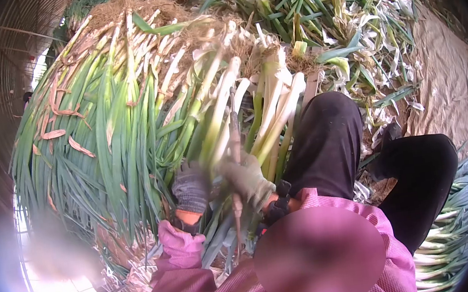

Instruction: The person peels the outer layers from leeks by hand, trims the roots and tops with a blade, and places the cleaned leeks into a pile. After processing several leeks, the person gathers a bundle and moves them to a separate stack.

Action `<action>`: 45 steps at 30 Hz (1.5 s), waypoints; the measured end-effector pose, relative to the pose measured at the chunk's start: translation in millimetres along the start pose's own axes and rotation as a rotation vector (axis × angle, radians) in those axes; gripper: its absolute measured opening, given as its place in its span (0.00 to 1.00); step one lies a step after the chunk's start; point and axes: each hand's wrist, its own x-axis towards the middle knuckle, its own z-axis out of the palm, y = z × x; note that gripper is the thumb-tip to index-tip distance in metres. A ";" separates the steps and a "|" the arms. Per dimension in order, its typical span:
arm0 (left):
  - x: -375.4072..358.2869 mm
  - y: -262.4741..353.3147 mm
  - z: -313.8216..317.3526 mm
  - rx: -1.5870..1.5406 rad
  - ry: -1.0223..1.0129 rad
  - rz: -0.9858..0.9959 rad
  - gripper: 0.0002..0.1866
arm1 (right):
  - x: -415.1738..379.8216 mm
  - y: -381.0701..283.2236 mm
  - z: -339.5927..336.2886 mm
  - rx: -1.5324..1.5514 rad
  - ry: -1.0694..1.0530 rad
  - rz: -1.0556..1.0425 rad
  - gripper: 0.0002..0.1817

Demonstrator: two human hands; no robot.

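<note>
My left hand (pixel 190 187), in a dark grey knitted glove, is closed around the green part of some long leeks (pixel 209 131) beside the big pile. Close to its right is my right hand (pixel 248 184), in a paler grey-green glove and smeared by motion, at the lower stalks; its fingers cannot be made out. A thin brownish rod (pixel 234 137) stands out beside the right hand, among white stalks. More thick white stalks (pixel 281 111) lean just beyond the right hand, near my knee.
A large heap of leeks (pixel 120 119) with roots at the top fills the left. Loose trimmed leaves (pixel 350 44) lie at the upper right, beside brown sheeting (pixel 442 79). Another row of leeks (pixel 449 236) lies at the lower right, past my bent legs (pixel 327 140).
</note>
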 end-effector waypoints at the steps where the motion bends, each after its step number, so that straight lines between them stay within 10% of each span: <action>1: -4.6 -2.0 9.9 0.036 -0.029 0.001 0.28 | 1.4 -1.1 -1.0 -0.001 -0.012 -0.001 0.16; 17: -45.6 8.5 35.6 -0.070 0.339 0.004 0.42 | 7.1 -12.7 -1.9 0.088 -0.043 0.082 0.11; 20: -42.6 16.0 -0.5 -0.582 -0.007 -0.234 0.38 | 21.0 -7.7 1.8 0.109 0.057 0.091 0.15; 30: -18.0 -44.2 -28.3 -1.243 -0.206 -0.179 0.17 | 10.8 -5.2 -1.4 -0.017 -0.131 0.072 0.18; 37: -13.9 -24.7 19.0 -0.704 -0.067 0.029 0.24 | -6.9 -17.4 -8.1 0.066 -0.116 0.002 0.15; 39: -28.7 9.8 10.5 -1.009 0.065 0.181 0.28 | -9.3 -17.0 -9.9 0.041 -0.116 -0.035 0.14; 42: -41.2 16.1 45.7 -0.478 -0.042 0.045 0.38 | -9.7 -12.3 -8.0 0.086 -0.093 -0.069 0.13; 45: -66.6 29.2 26.2 -0.149 0.323 0.147 0.44 | -8.2 -4.2 -4.1 0.215 0.012 -0.102 0.14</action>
